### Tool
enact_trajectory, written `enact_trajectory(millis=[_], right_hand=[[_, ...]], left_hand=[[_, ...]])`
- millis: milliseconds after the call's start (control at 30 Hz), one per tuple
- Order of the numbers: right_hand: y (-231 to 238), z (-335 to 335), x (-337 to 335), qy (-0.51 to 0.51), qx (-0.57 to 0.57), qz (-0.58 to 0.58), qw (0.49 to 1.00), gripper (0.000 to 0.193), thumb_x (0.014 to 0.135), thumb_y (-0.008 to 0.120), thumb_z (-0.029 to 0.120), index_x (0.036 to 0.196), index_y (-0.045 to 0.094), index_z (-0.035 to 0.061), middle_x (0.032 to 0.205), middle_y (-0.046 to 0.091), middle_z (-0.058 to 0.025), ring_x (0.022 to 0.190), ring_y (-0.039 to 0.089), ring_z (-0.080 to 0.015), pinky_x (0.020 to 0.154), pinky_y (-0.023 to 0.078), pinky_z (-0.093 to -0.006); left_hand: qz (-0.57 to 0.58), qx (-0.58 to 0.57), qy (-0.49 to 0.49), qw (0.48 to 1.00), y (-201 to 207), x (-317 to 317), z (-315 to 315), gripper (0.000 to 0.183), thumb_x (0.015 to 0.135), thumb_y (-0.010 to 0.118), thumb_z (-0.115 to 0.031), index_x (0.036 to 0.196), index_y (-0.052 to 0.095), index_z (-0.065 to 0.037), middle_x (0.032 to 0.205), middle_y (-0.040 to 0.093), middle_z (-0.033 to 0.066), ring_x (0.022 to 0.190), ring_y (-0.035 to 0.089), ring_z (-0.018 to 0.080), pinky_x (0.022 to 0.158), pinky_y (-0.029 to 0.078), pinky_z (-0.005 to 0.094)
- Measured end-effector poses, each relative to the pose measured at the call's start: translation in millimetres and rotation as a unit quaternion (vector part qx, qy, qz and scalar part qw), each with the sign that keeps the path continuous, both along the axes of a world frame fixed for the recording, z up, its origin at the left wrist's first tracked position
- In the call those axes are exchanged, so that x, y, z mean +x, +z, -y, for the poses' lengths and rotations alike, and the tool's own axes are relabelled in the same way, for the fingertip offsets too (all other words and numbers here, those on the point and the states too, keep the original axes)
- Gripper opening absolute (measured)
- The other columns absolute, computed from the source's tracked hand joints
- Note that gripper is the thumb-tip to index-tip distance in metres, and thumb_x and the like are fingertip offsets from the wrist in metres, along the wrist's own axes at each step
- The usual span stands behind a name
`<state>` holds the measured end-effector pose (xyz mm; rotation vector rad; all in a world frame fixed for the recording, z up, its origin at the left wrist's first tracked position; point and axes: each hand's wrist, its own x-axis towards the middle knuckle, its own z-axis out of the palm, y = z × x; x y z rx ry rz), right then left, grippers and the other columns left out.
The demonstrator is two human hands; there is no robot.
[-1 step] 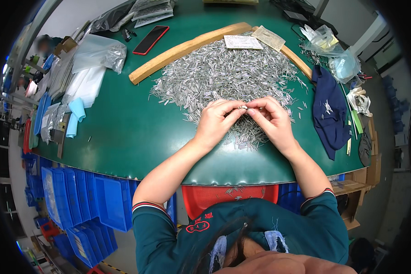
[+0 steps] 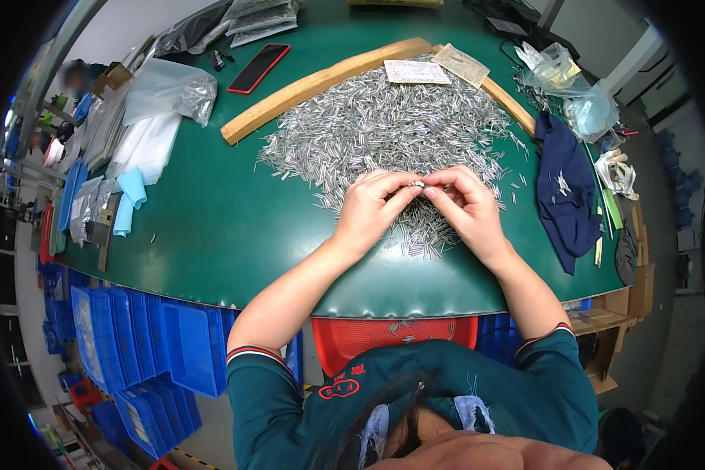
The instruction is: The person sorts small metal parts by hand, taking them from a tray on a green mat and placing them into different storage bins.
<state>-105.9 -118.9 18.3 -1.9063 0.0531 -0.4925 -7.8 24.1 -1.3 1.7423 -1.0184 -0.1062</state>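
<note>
Nearest: red basket (image 2: 329, 343) at the table's front edge, some metal pins in it — placed, I judge, so that pieces coming over the edge would land there. Green table (image 2: 243, 227) behind it.

Left hand (image 2: 366, 210) and right hand (image 2: 475, 215) brought together at the fingertips, thumb and forefinger of each pinched on small silvery pins (image 2: 417, 184). Exact count and which fingers carry the load: cannot tell. A fingertip grip presumably suits such small pieces; held over the near part of the pin pile (image 2: 368, 125), anything dropped would likely fall back onto it.

Right of the pile: navy cloth (image 2: 565, 223), a few pins lying on it.

Farther: left wooden bar (image 2: 321, 90) and right wooden bar (image 2: 511, 106) angle around the pile's far side, probably as a fence against scatter. Paper slip (image 2: 415, 72) rests on the pile's far edge. Red-edged phone (image 2: 259, 69) lies outside the left bar — well apart from the loose metal.
</note>
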Motion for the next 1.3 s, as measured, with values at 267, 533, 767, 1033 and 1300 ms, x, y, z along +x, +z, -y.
enact_trajectory(millis=[267, 533, 767, 1033, 1300], right_hand=[[2, -2, 0, -0.010, -0.055, 0.003, 0.998, 0.014, 0.078, 0.064, 0.005, 0.091, 0.061, 0.0033, 0.082, 0.053, -0.0005, 0.063, 0.044, -0.0035, 0.054, 0.035, -0.0162], [-2, -4, 1, -0.018, -0.135, 0.055, 0.989, 0.018, 0.072, 0.068, 0.003, 0.089, 0.061, 0.0019, 0.085, 0.056, -0.0058, 0.069, 0.054, -0.0106, 0.053, 0.045, -0.0218], [-5, -3, 4, -0.030, -0.224, 0.117, 0.967, 0.017, 0.070, 0.069, 0.001, 0.085, 0.060, 0.0011, 0.082, 0.058, -0.0090, 0.068, 0.057, -0.0159, 0.056, 0.047, -0.0244], [-6, -2, 5, -0.044, -0.264, 0.124, 0.955, 0.011, 0.076, 0.065, 0.009, 0.084, 0.060, 0.0044, 0.076, 0.059, -0.0056, 0.066, 0.060, -0.0177, 0.057, 0.049, -0.0264], [-9, 30, 10, 0.120, 0.645, -0.114, 0.746, 0.013, 0.090, 0.051, 0.019, 0.091, 0.052, 0.0062, 0.083, 0.052, 0.0013, 0.069, 0.053, -0.0036, 0.058, 0.046, -0.0183]], left_hand=[[0.102, -0.001, 0.025, 0.994, -3, 0, 1, 0.014, 0.075, 0.065, -0.012, 0.088, 0.065, -0.006, 0.080, 0.064, 0.0057, 0.075, 0.059, 0.0191, 0.073, 0.043, 0.0298], [0.164, 0.003, 0.040, 0.986, -1, -3, 1, 0.015, 0.072, 0.065, -0.009, 0.086, 0.065, -0.006, 0.079, 0.064, 0.0060, 0.074, 0.060, 0.0207, 0.073, 0.043, 0.0315], [0.109, 0.018, 0.051, 0.993, 2, -12, 2, 0.013, 0.073, 0.062, -0.010, 0.085, 0.064, -0.006, 0.076, 0.063, 0.0081, 0.072, 0.059, 0.0239, 0.069, 0.045, 0.0346], [-0.016, 0.070, 0.027, 0.997, 7, -14, 0, 0.018, 0.077, 0.063, -0.009, 0.094, 0.064, -0.004, 0.084, 0.065, 0.0099, 0.076, 0.062, 0.0173, 0.069, 0.048, 0.0282], [0.129, 0.002, 0.037, 0.991, 11, 5, -4, 0.022, 0.077, 0.063, -0.019, 0.096, 0.062, -0.007, 0.080, 0.063, 0.0030, 0.078, 0.057, 0.0199, 0.075, 0.042, 0.0329]])
